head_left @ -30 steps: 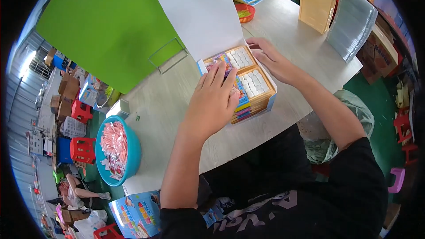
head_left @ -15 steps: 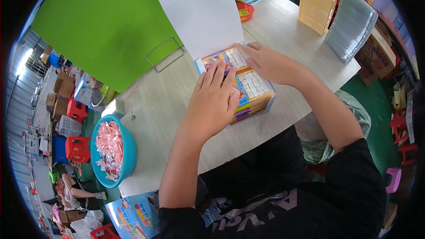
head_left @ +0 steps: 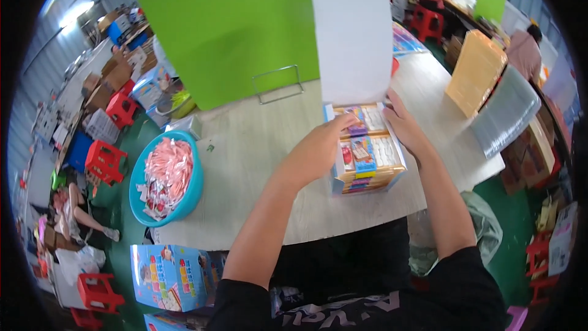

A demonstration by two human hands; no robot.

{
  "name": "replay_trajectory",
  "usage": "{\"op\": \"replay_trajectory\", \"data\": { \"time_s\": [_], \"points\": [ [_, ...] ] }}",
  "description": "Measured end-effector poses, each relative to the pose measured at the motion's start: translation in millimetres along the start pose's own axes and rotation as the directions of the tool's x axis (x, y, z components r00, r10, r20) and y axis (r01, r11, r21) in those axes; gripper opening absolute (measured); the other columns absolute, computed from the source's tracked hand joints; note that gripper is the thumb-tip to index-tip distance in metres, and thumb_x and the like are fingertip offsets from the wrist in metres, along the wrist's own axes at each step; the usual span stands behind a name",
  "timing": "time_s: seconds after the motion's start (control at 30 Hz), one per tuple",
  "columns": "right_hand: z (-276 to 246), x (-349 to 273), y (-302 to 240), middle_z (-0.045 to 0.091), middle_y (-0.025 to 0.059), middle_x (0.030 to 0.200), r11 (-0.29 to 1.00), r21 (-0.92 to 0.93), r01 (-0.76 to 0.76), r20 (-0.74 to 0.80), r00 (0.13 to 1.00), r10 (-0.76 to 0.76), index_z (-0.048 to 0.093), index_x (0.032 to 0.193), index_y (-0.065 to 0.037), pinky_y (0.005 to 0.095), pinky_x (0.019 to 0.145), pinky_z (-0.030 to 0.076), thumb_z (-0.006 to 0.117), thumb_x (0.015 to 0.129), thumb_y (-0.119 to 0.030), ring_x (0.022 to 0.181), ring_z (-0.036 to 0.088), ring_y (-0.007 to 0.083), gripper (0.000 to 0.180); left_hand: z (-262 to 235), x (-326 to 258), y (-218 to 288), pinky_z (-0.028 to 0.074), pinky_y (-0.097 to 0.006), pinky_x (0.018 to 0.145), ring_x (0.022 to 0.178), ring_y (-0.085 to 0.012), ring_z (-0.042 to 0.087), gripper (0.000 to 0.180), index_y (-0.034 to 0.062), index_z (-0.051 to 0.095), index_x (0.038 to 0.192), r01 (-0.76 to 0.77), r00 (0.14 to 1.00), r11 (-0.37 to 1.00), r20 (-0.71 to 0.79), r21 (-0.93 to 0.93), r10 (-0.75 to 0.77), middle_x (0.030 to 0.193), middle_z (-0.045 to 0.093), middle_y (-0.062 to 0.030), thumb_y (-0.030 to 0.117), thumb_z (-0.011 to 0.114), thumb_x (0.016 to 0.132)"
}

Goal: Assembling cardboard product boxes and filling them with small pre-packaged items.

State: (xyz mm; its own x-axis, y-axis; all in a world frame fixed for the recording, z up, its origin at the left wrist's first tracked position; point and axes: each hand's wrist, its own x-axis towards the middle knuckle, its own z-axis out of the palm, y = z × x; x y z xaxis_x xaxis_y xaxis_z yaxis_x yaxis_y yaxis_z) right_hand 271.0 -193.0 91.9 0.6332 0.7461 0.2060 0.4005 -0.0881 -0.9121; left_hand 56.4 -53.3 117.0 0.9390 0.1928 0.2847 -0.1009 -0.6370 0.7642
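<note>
From my seat I saw the blue basin (head_left: 142,179) of pink packets well to the left, out of play. My left hand (head_left: 318,147) lay over the near-left corner of the open display box (head_left: 367,156) on the table (head_left: 263,141), fingers curled onto the packs inside, gripping nothing I could make out. The box ran lengthwise away from me, its white lid (head_left: 352,37) upright. My right hand (head_left: 404,125) pressed flat against its right wall, equally close.
</note>
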Motion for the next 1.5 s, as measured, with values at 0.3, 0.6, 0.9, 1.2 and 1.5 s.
{"op": "replay_trajectory", "data": {
  "time_s": [0.3,0.6,0.9,1.2,1.5],
  "points": [
    [-4.7,4.6,25.8,0.06,0.0079,0.121,0.984,0.168,0.063,0.034,0.997,-0.07,0.053,0.126,-0.002,0.0293,0.101,0.044,0.05,0.101,-0.01,0.113,0.056,0.0159,0.027,31.6,3.8,-35.9,0.037,-0.052,0.109,0.128,-0.0466,0.043,0.069,0.004,0.039,0.143,0.03,0.818,0.995,-0.575,0.096,0.031,0.144,0.043,-0.0232,0.009,0.071,0.082],
    [-23.8,20.8,45.0,0.062,0.0099,0.123,0.936,0.148,0.318,0.125,0.933,-0.337,0.061,0.119,-0.004,0.0297,0.101,0.045,0.051,0.098,-0.006,0.114,0.058,0.0166,0.023,33.0,6.9,-45.3,0.042,-0.049,0.106,0.129,-0.0407,0.049,0.033,0.0085,0.064,0.121,-0.032,0.802,0.947,-0.557,0.321,0.215,0.135,0.057,-0.0202,0.015,0.067,0.089],
    [-19.3,-10.8,14.0,0.056,0.0106,0.126,0.967,0.228,0.114,0.191,0.969,-0.159,0.054,0.13,-0.007,0.0311,0.102,0.045,0.046,0.106,-0.025,0.115,0.055,0.0161,0.031,16.9,-18.2,-4.0,0.035,-0.053,0.11,0.137,-0.0337,0.045,0.057,0.0048,0.058,0.136,0.157,0.951,0.929,-0.305,0.336,-0.051,0.152,0.047,-0.0189,0.043,0.058,0.094],
    [-21.7,-15.4,-2.8,0.049,0.0082,0.132,0.987,-0.117,0.113,0.263,0.961,-0.079,0.044,0.138,-0.008,0.0312,0.11,0.035,0.048,0.106,-0.032,0.126,0.046,0.0173,0.04,33.6,-26.4,28.6,0.035,-0.053,0.111,0.142,-0.0381,0.038,0.084,-0.0055,0.047,0.142,-0.008,0.998,0.813,-0.045,0.583,0.042,0.15,0.044,-0.0223,0.053,0.068,0.085],
    [-22.3,-20.6,-21.7,0.052,0.0119,0.139,0.944,-0.264,0.196,0.303,0.947,-0.111,0.048,0.141,-0.006,0.0351,0.114,0.031,0.042,0.108,-0.035,0.132,0.045,0.0228,0.045,71.7,-51.3,13.4,0.037,-0.055,0.106,0.14,-0.0317,0.043,0.077,-0.0009,0.057,0.133,-0.117,0.905,0.816,-0.278,0.566,0.323,0.141,0.056,-0.0183,0.048,0.077,0.077]
  ]
}}
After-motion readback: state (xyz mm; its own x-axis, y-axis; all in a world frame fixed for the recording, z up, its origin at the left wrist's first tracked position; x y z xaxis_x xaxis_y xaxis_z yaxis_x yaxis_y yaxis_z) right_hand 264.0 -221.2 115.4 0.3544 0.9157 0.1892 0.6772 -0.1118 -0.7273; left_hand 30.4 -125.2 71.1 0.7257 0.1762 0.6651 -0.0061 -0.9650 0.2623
